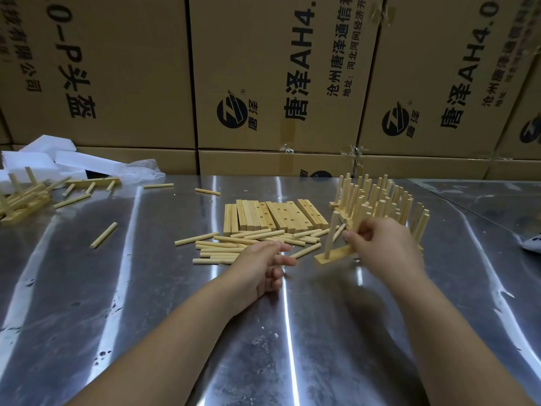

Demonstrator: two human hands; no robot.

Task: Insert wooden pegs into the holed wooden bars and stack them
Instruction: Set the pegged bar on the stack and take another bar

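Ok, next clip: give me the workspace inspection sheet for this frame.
Surface: shiny metal table, scuffed.
Job's things: loose pegs; holed bars lying side by side; finished pegged bars stacked right; bar in progress with one peg upright.
Clutter: white foam blocks, plastic wrap, more pegged pieces far left.
Grips: left hand empty over pegs; right hand pinching a peg.
Cables: nothing seen.
Surroundings: printed cardboard boxes stacked behind.

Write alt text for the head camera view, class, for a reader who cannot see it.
A person's right hand grips a holed wooden bar with one upright peg, while the left hand reaches toward loose pegs on a metal table. Empty bars lie behind; finished pegged bars stand right.
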